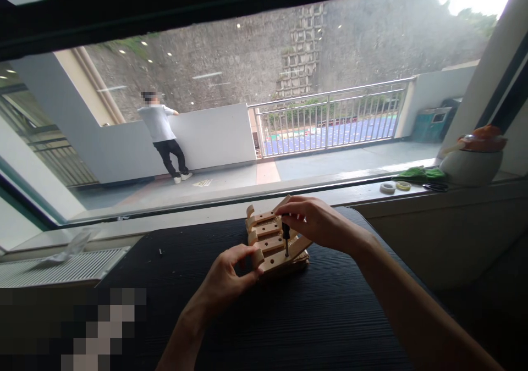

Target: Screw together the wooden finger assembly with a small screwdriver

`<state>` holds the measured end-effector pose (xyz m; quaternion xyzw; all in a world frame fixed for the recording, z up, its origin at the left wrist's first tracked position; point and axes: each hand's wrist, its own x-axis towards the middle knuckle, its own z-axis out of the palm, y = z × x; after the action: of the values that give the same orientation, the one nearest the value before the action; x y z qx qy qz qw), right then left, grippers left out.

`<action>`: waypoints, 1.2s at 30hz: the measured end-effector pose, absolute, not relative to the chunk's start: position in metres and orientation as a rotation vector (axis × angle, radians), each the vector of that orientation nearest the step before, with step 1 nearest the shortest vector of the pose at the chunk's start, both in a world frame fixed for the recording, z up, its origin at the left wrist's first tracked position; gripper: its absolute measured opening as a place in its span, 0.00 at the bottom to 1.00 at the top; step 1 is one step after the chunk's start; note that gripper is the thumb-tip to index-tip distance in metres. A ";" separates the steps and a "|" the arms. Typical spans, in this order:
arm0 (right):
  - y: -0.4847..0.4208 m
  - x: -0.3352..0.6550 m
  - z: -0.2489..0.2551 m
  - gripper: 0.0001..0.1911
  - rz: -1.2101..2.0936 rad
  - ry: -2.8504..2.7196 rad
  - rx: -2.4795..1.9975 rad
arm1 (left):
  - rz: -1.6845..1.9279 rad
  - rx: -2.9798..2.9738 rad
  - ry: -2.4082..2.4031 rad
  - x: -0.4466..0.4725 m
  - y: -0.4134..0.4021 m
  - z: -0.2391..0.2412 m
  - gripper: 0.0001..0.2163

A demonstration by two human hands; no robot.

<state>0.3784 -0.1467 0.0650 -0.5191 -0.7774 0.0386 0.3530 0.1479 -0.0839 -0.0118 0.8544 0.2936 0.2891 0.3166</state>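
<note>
A small wooden piece with several slats and curved end parts [269, 229] lies on the dark tabletop. My right hand [315, 222] grips a screwdriver [286, 233] with a black handle, held upright. Its tip meets the nearest slat, close to one of the dark holes. At the near left corner, my left hand [233, 275] pinches the curved end of that same slat between thumb and fingers. Part of the wooden piece's far right side is hidden behind my right hand.
The black wood-grain table [330, 305] stands against a window sill. A small screw [160, 252] lies at its left. On the sill are tape rolls [388, 188], a green cloth [418, 175] and a white bottle with an orange top [474, 159]. Outside the glass stands a person [159, 126].
</note>
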 end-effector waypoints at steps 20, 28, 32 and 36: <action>-0.149 0.375 0.066 0.15 0.076 -2.002 -1.400 | 1.313 2.900 0.749 0.167 -0.105 -0.009 0.08; -0.149 0.375 0.067 0.16 0.066 -2.001 -1.390 | 0.978 3.027 0.740 0.191 -0.128 -0.019 0.12; -0.150 0.375 0.068 0.16 0.075 -2.003 -1.375 | 0.982 2.991 0.766 0.191 -0.126 -0.021 0.14; -0.149 0.375 0.067 0.16 0.068 -2.007 -1.375 | 0.981 2.962 0.767 0.191 -0.127 -0.021 0.13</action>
<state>0.3750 -0.1487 0.0669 -0.5301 -0.7734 0.0261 0.3467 0.1914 -0.1269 -0.0207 0.9213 0.2386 0.3050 -0.0359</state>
